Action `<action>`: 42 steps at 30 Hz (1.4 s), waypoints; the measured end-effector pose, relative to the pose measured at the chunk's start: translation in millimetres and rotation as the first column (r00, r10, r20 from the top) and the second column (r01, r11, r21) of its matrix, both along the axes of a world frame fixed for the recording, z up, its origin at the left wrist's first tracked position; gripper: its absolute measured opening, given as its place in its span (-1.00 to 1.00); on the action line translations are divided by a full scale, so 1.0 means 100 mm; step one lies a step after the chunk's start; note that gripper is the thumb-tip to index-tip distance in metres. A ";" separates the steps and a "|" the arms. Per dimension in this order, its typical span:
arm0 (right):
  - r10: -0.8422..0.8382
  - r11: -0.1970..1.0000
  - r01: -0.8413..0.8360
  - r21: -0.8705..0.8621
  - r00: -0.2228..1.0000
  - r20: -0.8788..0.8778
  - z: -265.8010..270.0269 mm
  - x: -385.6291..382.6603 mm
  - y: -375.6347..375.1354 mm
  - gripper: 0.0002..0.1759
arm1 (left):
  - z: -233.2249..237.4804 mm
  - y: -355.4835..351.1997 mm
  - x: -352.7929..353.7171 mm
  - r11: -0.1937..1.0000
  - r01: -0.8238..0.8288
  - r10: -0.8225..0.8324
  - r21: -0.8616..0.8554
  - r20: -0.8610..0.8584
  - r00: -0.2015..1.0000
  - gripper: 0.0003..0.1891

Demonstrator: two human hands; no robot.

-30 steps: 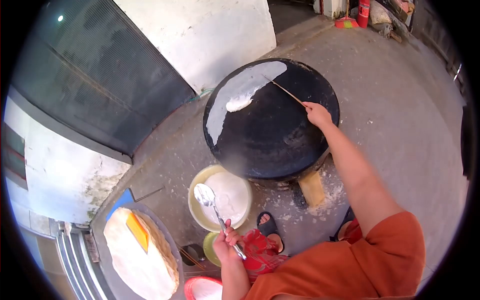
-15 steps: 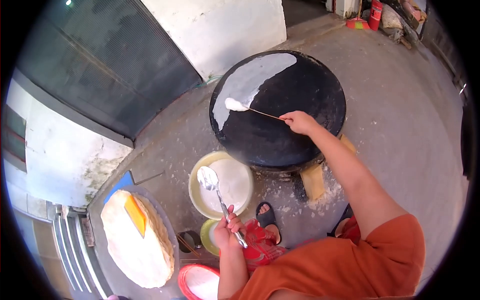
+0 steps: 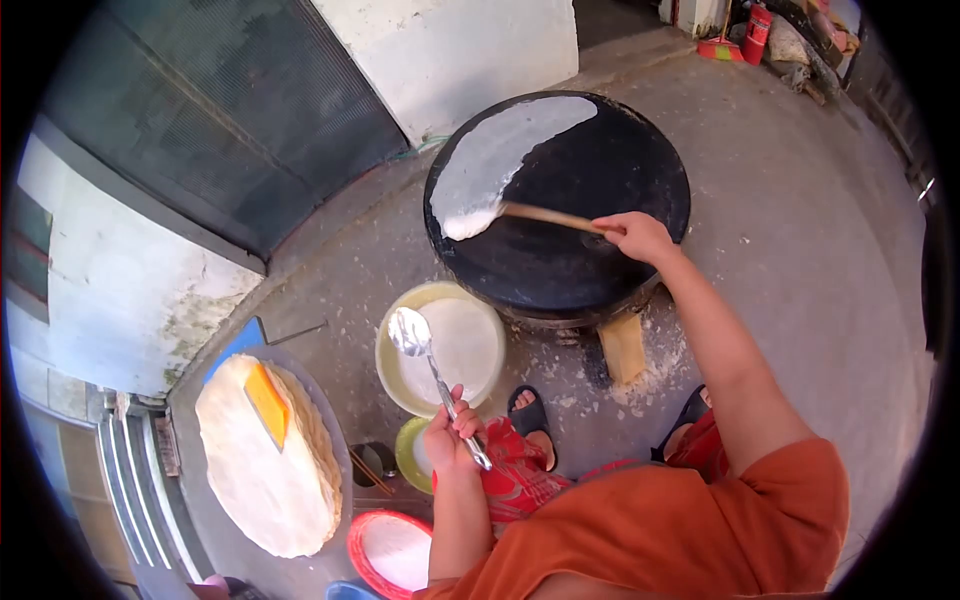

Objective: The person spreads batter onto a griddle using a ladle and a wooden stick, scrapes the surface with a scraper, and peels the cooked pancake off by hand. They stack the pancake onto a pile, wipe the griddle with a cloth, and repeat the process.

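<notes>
My right hand (image 3: 640, 237) grips a flat wooden spreader (image 3: 552, 215) over a large round black griddle (image 3: 600, 165). The spreader's far end meets a thick white lump of batter (image 3: 468, 222) near the griddle's left edge. From there a thin grey-white layer of batter (image 3: 505, 140) curves up along the far left side. My left hand (image 3: 455, 437) is closed round the handle of a metal ladle (image 3: 410, 332), whose bowl is smeared white. That bowl hangs above a wide pale basin (image 3: 388, 365) of white batter, clear of the griddle.
At left, a stack of pale flatbreads (image 3: 255, 470) carries a yellow scraper (image 3: 266, 400). Near my feet are a small green bowl (image 3: 405, 460) and a red-rimmed basin (image 3: 358, 560). A wooden block (image 3: 622, 348) sits by the griddle's base. A fire extinguisher (image 3: 756, 35) stands far right.
The spreader's end and the batter lump have moved toward the griddle's near left edge, and the spreader has turned its broad side up. My right hand has shifted slightly right. The ladle stays held.
</notes>
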State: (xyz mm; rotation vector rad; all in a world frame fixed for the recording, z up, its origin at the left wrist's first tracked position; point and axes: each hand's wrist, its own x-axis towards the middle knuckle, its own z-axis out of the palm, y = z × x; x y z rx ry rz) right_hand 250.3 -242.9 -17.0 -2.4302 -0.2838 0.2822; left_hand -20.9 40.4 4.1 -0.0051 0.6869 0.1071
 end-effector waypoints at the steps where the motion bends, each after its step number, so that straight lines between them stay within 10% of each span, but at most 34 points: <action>1: -0.165 0.985 0.161 0.069 0.985 0.056 -0.11 -0.01 -0.02 -0.70 | 0.00 0.00 0.00 1.000 -0.001 0.001 -0.003 -0.001 1.000 -0.68; 12: 0.008 1.000 -0.008 -0.002 0.991 -0.132 -0.12 -1.37 0.07 -0.65 | -0.01 0.06 -0.07 0.999 0.031 -0.030 -0.023 0.036 0.999 -0.68; 18: -0.062 0.995 0.081 -0.066 0.966 0.253 -0.42 -1.81 0.27 -0.74 | -0.05 0.13 -0.15 0.999 0.035 -0.033 -0.022 0.092 0.995 -0.66; 24: 0.201 0.973 -0.126 -0.195 0.876 0.439 -0.51 -1.32 1.73 -0.43 | 0.05 0.08 -0.18 0.996 0.062 -0.067 0.060 0.091 0.994 -0.66; 28: 0.282 0.913 -0.147 -0.380 0.902 0.327 -0.67 -1.01 2.40 -0.39 | 0.08 0.09 -0.20 0.994 0.062 -0.065 0.087 0.033 0.997 -0.66; 36: 0.018 0.995 -0.013 -0.095 0.999 0.047 -0.33 -1.78 1.94 -0.21 | 0.07 0.17 -0.25 0.994 0.067 -0.074 0.088 0.083 0.994 -0.67; 42: 0.073 0.970 -0.030 -0.242 0.982 0.172 -0.69 -1.29 2.41 -0.19 | 0.05 0.16 -0.29 0.990 0.068 -0.078 0.124 0.082 0.994 -0.67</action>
